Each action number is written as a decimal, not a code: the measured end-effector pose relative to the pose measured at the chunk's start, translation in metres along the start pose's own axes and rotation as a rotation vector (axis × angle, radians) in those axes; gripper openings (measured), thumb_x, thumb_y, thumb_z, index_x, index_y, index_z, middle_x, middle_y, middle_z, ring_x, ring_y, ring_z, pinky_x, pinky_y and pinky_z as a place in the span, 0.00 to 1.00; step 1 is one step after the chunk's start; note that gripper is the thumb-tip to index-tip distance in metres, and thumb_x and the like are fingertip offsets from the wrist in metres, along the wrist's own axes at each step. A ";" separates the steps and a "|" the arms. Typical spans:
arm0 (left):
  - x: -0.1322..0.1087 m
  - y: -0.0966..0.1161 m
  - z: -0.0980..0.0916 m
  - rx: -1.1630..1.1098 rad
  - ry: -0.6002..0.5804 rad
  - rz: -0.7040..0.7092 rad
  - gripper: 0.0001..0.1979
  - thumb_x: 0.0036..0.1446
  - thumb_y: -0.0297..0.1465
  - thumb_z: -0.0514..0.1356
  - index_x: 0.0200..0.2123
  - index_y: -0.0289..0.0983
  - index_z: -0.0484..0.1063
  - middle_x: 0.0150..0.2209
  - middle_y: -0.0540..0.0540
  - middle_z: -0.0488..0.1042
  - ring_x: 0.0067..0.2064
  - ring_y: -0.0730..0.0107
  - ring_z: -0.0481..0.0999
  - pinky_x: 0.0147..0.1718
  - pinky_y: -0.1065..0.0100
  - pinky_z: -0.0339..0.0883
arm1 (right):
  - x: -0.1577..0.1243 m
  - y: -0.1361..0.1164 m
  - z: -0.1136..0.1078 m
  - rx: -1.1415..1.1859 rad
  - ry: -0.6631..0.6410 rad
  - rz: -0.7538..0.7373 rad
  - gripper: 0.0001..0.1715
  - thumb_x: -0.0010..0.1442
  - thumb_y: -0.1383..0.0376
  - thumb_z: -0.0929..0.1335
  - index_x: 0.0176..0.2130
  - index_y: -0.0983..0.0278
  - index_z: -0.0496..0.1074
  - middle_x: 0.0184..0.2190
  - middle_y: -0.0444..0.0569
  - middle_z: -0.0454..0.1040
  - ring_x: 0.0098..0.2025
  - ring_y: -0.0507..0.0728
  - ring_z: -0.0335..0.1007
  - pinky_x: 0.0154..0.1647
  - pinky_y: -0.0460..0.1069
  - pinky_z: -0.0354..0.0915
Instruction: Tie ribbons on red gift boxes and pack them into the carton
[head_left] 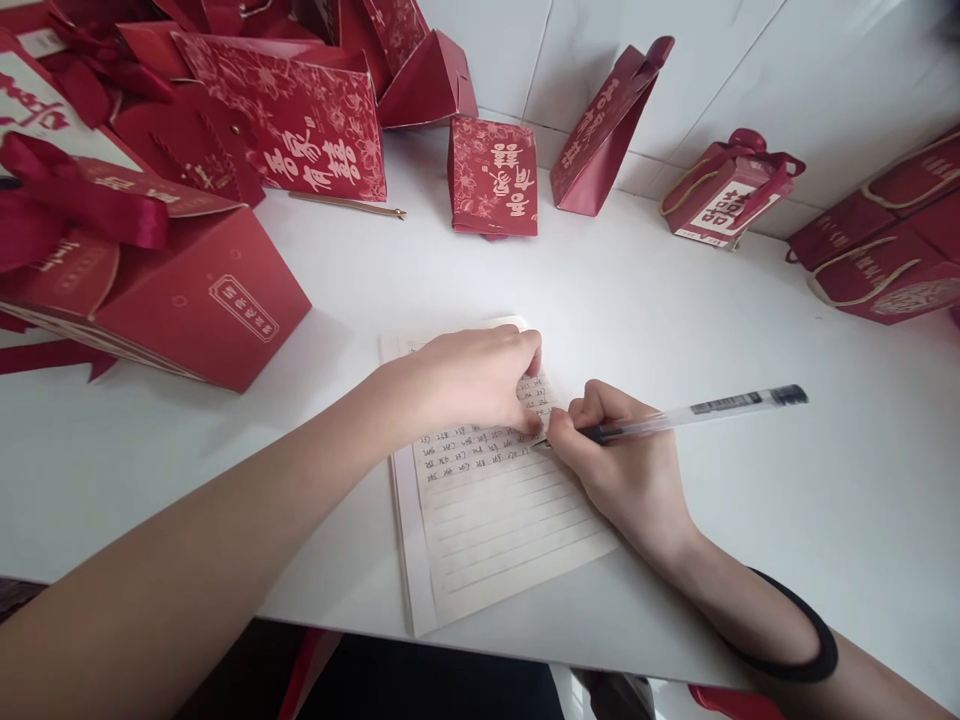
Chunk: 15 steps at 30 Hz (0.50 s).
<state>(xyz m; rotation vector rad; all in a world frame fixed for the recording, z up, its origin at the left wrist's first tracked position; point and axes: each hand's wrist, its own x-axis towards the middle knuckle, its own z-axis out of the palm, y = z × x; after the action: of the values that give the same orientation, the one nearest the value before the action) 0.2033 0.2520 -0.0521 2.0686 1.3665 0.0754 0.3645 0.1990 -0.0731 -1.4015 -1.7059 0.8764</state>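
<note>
A lined notebook point(517, 550) lies on the white table, its upper lines filled with handwriting in dark ink. My right hand point(634, 475) is closed around a clear pen point(720, 405) with a black end. The pen's tip meets the paper at the right end of the lowest written line. Across the upper part of the page rests my left hand point(476, 380), fingers stretched out and thumb apart, covering some of the writing. Its thumb is close to the pen tip. A black band circles my right forearm.
Several red gift boxes point(322, 120) crowd the back left, one large box point(195, 290) nearer me. A thin gold-coloured pen point(349, 206) lies before them. Smaller red boxes point(495, 178) and bags point(892, 240) line the tiled wall. The table's front edge point(480, 648) is just below the notebook.
</note>
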 end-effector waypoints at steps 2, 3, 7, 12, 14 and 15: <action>0.000 0.000 0.000 -0.005 -0.008 0.000 0.23 0.42 0.45 0.63 0.41 0.43 0.65 0.43 0.48 0.68 0.39 0.62 0.70 0.32 0.67 0.58 | 0.000 0.000 -0.001 0.042 -0.014 0.021 0.18 0.49 0.69 0.65 0.18 0.62 0.50 0.15 0.38 0.49 0.19 0.47 0.44 0.17 0.43 0.44; 0.000 0.000 -0.001 -0.003 -0.011 -0.004 0.24 0.41 0.44 0.63 0.42 0.42 0.65 0.43 0.48 0.68 0.39 0.62 0.70 0.32 0.66 0.58 | 0.000 0.000 -0.002 0.105 -0.024 0.049 0.19 0.48 0.70 0.65 0.18 0.62 0.49 0.15 0.37 0.49 0.18 0.47 0.43 0.16 0.43 0.44; -0.002 0.004 -0.005 0.015 -0.023 -0.005 0.24 0.41 0.46 0.63 0.41 0.42 0.65 0.43 0.48 0.70 0.37 0.63 0.71 0.30 0.66 0.59 | 0.006 0.001 -0.010 0.454 0.016 0.211 0.21 0.52 0.67 0.67 0.20 0.61 0.49 0.13 0.35 0.49 0.15 0.46 0.42 0.13 0.42 0.42; -0.007 -0.003 -0.009 -0.065 -0.043 0.065 0.18 0.46 0.42 0.61 0.39 0.39 0.68 0.42 0.46 0.73 0.39 0.62 0.73 0.30 0.66 0.62 | 0.026 0.019 -0.020 0.265 0.122 0.040 0.19 0.59 0.55 0.68 0.24 0.62 0.60 0.14 0.37 0.57 0.14 0.47 0.50 0.13 0.42 0.48; -0.008 -0.006 -0.018 -0.224 -0.065 0.114 0.15 0.50 0.41 0.58 0.38 0.38 0.70 0.39 0.46 0.75 0.38 0.65 0.74 0.33 0.67 0.64 | 0.036 0.031 -0.024 0.057 0.134 -0.087 0.14 0.59 0.54 0.67 0.30 0.62 0.67 0.17 0.40 0.63 0.16 0.49 0.56 0.15 0.43 0.54; -0.011 -0.006 -0.027 -0.326 -0.054 0.140 0.14 0.52 0.41 0.57 0.36 0.37 0.70 0.37 0.46 0.75 0.38 0.66 0.74 0.34 0.67 0.65 | 0.042 0.036 -0.025 -0.023 0.132 -0.136 0.13 0.59 0.55 0.67 0.34 0.62 0.70 0.20 0.42 0.66 0.18 0.50 0.59 0.15 0.44 0.55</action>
<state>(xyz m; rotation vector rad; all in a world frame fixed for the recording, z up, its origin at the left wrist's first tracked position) 0.1833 0.2575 -0.0305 1.8728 1.0942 0.2813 0.3986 0.2473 -0.0867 -1.3112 -1.6932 0.6769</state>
